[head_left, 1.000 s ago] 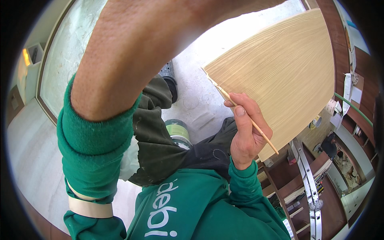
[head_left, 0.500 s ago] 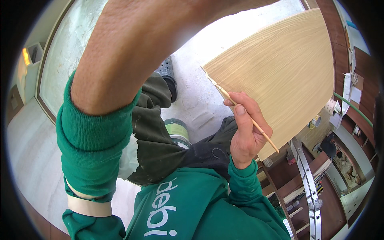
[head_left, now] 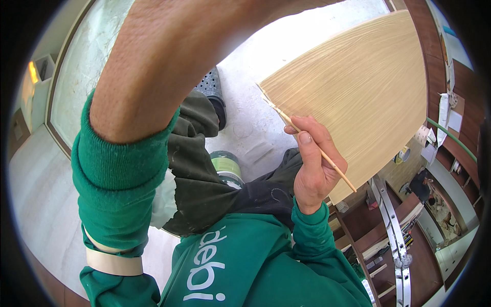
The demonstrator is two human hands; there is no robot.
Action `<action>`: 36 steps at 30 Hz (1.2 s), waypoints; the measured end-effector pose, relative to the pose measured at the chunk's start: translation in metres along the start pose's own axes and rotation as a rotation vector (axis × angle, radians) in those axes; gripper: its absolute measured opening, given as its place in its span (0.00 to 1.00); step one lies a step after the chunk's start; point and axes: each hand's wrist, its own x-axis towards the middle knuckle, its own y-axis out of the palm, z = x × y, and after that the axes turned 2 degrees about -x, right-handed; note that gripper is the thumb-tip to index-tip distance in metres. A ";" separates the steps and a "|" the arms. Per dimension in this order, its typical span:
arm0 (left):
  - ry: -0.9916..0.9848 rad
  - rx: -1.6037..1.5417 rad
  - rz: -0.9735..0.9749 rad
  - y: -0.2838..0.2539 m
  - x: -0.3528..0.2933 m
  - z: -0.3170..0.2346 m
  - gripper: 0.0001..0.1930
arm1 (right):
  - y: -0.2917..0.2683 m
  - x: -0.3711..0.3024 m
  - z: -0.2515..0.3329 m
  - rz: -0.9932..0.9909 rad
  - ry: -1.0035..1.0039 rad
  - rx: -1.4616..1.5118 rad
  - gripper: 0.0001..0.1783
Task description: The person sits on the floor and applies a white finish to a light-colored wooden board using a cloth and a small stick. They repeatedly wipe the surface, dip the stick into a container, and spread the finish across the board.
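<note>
My right hand [head_left: 318,169] is closed in a pencil grip round a slim wooden-handled brush [head_left: 332,165]. The brush's whitish tip touches the near left edge of a light wood-grain panel [head_left: 358,92], close to its corner. White residue shows along that edge near the tip. My left forearm [head_left: 158,66], its green sleeve pushed up, crosses the upper left of the view. It runs out past the top edge, so my left hand cannot be seen.
A tub with a pale green label [head_left: 225,165] stands on the floor between my legs. A grey perforated clog [head_left: 210,86] is beyond it. At right are a metal ladder [head_left: 393,235], a green hose [head_left: 452,139] and brown shelving with scattered tools.
My right hand and the brush have shifted very slightly toward the upper left. The brush tip stays at the panel's edge. My left forearm has moved a little.
</note>
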 end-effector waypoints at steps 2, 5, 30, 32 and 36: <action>-0.004 0.002 0.000 0.000 0.000 0.000 0.09 | -0.001 0.001 0.000 0.008 -0.029 -0.030 0.11; -0.003 0.003 -0.003 -0.001 -0.001 -0.002 0.09 | 0.000 -0.001 0.001 -0.014 0.019 0.025 0.11; -0.003 0.009 -0.008 -0.004 0.002 -0.006 0.09 | 0.000 0.000 0.001 0.032 0.008 -0.088 0.12; -0.005 0.007 -0.009 -0.005 0.001 -0.006 0.09 | -0.001 -0.001 0.002 0.043 0.012 -0.087 0.13; -0.004 0.008 -0.007 -0.006 0.001 -0.006 0.09 | -0.003 -0.004 0.004 0.033 0.024 -0.047 0.10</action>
